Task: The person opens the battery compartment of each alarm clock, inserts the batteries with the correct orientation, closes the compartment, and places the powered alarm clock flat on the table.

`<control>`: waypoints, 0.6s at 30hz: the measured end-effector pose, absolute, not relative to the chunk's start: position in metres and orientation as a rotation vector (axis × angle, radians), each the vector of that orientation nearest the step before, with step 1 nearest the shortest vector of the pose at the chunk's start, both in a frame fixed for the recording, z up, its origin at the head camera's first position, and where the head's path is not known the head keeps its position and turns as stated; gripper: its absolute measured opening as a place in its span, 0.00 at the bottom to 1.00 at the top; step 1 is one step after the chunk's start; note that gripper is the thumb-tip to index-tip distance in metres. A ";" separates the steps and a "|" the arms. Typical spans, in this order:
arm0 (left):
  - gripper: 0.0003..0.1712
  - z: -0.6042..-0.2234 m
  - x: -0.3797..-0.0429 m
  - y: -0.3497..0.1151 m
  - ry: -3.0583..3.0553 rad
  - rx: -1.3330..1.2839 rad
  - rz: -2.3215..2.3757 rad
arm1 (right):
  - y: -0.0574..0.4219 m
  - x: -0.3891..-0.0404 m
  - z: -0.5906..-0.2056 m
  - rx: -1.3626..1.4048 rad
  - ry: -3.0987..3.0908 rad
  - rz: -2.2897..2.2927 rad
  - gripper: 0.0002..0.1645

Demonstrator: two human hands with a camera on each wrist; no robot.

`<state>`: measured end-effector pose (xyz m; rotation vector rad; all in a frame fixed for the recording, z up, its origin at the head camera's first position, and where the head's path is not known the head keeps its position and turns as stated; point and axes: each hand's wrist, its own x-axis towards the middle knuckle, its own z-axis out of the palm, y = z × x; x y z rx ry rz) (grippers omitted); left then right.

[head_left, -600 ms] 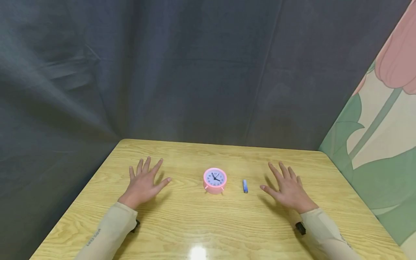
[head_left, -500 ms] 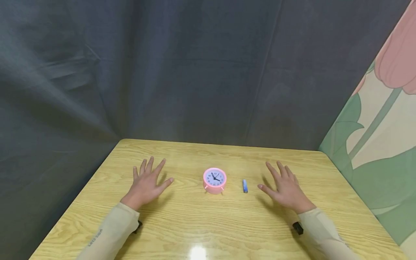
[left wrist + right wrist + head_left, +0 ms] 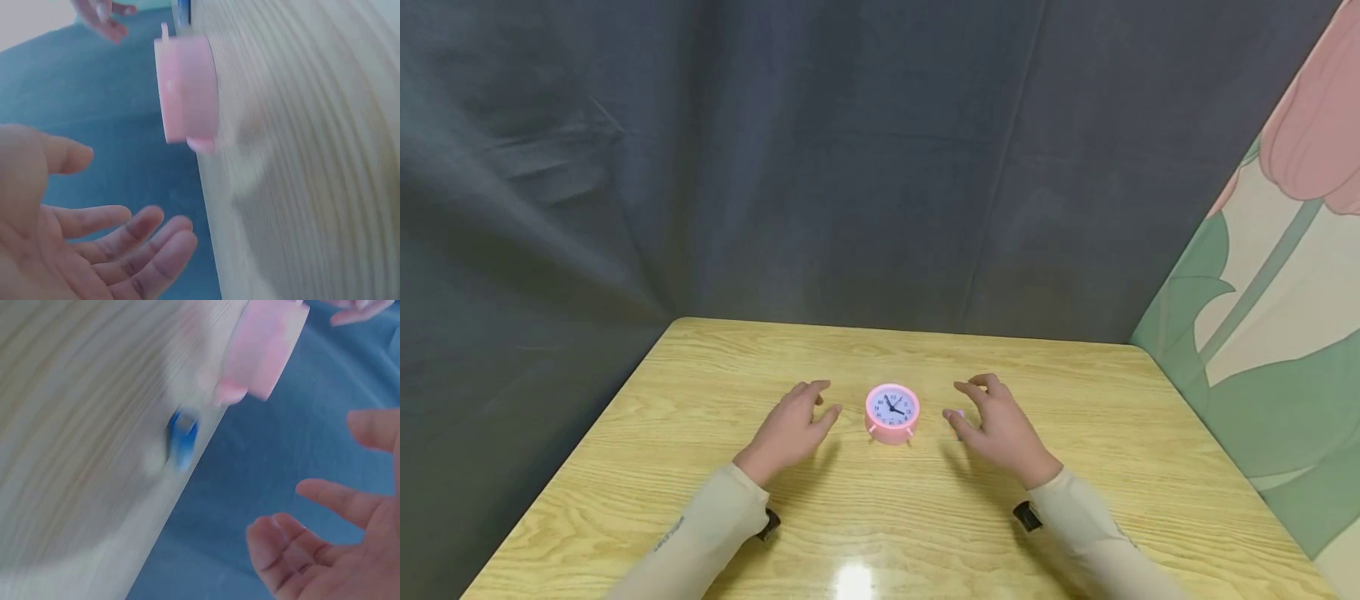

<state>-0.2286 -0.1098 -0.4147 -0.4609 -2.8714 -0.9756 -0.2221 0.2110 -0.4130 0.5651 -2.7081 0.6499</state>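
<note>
A pink round alarm clock (image 3: 891, 413) rests on the table, its white dial tilted up. To its left, my left hand (image 3: 787, 427) hovers with fingers loosely bent and holds nothing; a gap separates it from the clock (image 3: 190, 90) in the left wrist view. On the other side, my right hand (image 3: 1000, 425) is over a small blue battery (image 3: 183, 439) lying on the wood. Thumb and forefinger are spread apart, with nothing between them. From the head view the thumb hides most of the battery. Both wrist views are somewhat blurred.
The wood-grain table (image 3: 850, 492) carries the clock and battery near its middle. A dark curtain (image 3: 850, 167) hangs behind and to the left. Along the right side stands a wall with a tulip pattern (image 3: 1277, 333).
Both hands have moved inward, the left toward the clock and the right over the battery. Their spread fingers have become more bent. Clock and battery have stayed in place.
</note>
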 end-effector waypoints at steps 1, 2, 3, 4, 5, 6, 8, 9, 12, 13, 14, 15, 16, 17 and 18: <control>0.31 -0.415 -0.229 -0.105 -2.869 -0.466 -1.013 | 0.205 -0.223 -0.413 0.568 -2.705 0.662 0.30; 0.30 -0.415 -0.230 -0.101 -2.869 -0.475 -1.039 | 0.200 -0.223 -0.413 0.565 -2.706 0.676 0.29; 0.29 -0.415 -0.230 -0.096 -2.872 -0.482 -1.067 | 0.195 -0.224 -0.414 0.558 -2.712 0.692 0.28; 0.29 -0.415 -0.231 -0.092 -2.877 -0.488 -1.095 | 0.190 -0.225 -0.414 0.551 -2.722 0.700 0.27; 0.28 -0.416 -0.231 -0.089 -2.882 -0.496 -1.122 | 0.186 -0.226 -0.415 0.537 -2.737 0.710 0.26; 0.28 -0.417 -0.232 -0.086 -2.888 -0.500 -1.132 | 0.181 -0.227 -0.415 0.521 -2.757 0.726 0.26; 0.27 -0.419 -0.232 -0.080 -2.893 -0.511 -1.160 | 0.172 -0.228 -0.417 0.493 -2.796 0.760 0.26; 0.26 -0.420 -0.232 -0.077 -2.893 -0.519 -1.166 | 0.168 -0.228 -0.418 0.481 -2.814 0.768 0.27; 0.24 -0.425 -0.233 -0.070 -2.890 -0.554 -1.176 | 0.159 -0.229 -0.420 0.446 -2.859 0.799 0.29; 0.24 -0.426 -0.233 -0.068 -2.887 -0.567 -1.179 | 0.157 -0.229 -0.420 0.437 -2.870 0.799 0.29; 0.24 -0.428 -0.233 -0.066 -2.886 -0.578 -1.183 | 0.155 -0.230 -0.421 0.425 -2.880 0.799 0.29; 0.24 -0.429 -0.234 -0.065 -2.882 -0.586 -1.184 | 0.154 -0.230 -0.422 0.415 -2.886 0.802 0.29; 0.24 -0.430 -0.234 -0.063 -2.881 -0.586 -1.187 | 0.153 -0.230 -0.423 0.408 -2.891 0.809 0.28; 0.24 -0.431 -0.234 -0.062 -2.878 -0.585 -1.189 | 0.153 -0.231 -0.423 0.401 -2.893 0.820 0.28; 0.24 -0.431 -0.235 -0.061 -2.875 -0.580 -1.195 | 0.153 -0.231 -0.424 0.397 -2.897 0.837 0.27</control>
